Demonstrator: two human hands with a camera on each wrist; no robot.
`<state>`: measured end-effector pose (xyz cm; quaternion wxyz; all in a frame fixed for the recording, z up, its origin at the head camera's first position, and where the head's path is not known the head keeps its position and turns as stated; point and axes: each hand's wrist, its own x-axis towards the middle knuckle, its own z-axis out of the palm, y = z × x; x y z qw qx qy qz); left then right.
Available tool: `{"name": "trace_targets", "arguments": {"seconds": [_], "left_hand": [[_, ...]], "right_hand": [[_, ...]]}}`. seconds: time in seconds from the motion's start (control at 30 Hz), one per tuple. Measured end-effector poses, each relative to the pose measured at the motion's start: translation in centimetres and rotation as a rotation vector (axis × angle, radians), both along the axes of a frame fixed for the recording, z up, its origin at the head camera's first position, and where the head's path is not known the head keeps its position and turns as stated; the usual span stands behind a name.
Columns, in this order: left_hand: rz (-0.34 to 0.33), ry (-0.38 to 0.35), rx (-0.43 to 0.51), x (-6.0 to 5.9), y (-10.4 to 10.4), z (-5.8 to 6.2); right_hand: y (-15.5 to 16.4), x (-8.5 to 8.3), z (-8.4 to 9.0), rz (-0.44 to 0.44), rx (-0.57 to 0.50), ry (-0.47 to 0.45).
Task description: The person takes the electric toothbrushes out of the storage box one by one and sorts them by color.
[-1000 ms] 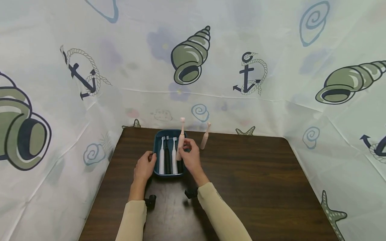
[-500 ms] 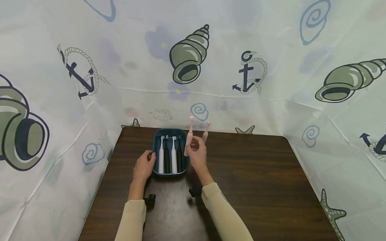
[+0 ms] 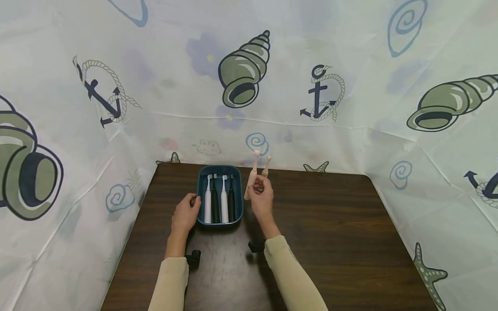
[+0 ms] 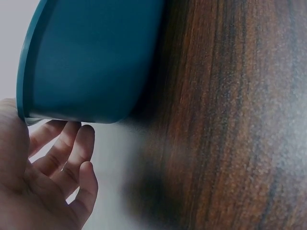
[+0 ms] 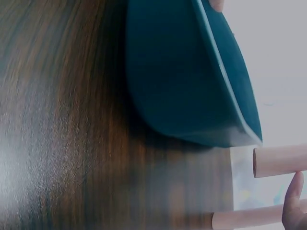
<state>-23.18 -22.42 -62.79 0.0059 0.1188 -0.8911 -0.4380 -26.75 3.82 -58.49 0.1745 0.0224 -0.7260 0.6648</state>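
Note:
A teal tray (image 3: 200, 181) sits at the table's far side and holds two white and two black electric toothbrushes (image 3: 224, 199) lying side by side. My left hand (image 3: 186, 214) rests against the tray's left wall (image 4: 91, 57), its fingers (image 4: 62, 158) loosely curved. To the right of the tray, my right hand (image 3: 261, 198) pinches a pink toothbrush (image 3: 253, 172) upright above the table. A second pink toothbrush (image 3: 266, 166) stands just behind it. The right wrist view shows two pink handles (image 5: 280, 160) past the tray (image 5: 192, 81), with a fingertip (image 5: 292, 201) by the lower one.
The dark wooden table (image 3: 330, 233) is enclosed at the back and on both sides by a white curtain (image 3: 350, 65) printed with shells and anchors. Bare tabletop stretches to the right of the tray and toward me.
My right hand has carried the pink toothbrush rightward, from over the tray to beside the standing pink one. The left hand and tray have stayed put.

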Motion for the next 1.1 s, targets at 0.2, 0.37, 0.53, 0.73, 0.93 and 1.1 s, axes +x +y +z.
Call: {"name": "trace_targets", "arguments": {"seconds": [0.2,0.37,0.53,0.73,0.93,1.1], "left_hand": [[0.001,-0.002,-0.001,0.0,-0.1,0.1],[0.009,-0.003,0.0,-0.1,0.0,0.2],[0.005,-0.01,0.008,-0.1,0.0,0.3],[-0.006,-0.023,0.007,-0.1,-0.1,0.2],[-0.005,-0.02,0.016,-0.1,-0.1,0.2],[-0.003,-0.019,0.018,-0.1,-0.1,0.1]], "right_hand": [[0.7,-0.2,-0.6,-0.025,0.025,0.014],[1.3,-0.4,-1.5,-0.041,0.04,-0.002],[2.0,-0.7,-2.4,-0.069,0.022,-0.019],[2.6,-0.5,-3.1,-0.091,0.025,-0.02],[3.0,-0.8,-3.5,-0.11,0.072,-0.032],[3.2,-0.8,-3.7,-0.12,0.095,-0.042]]}}
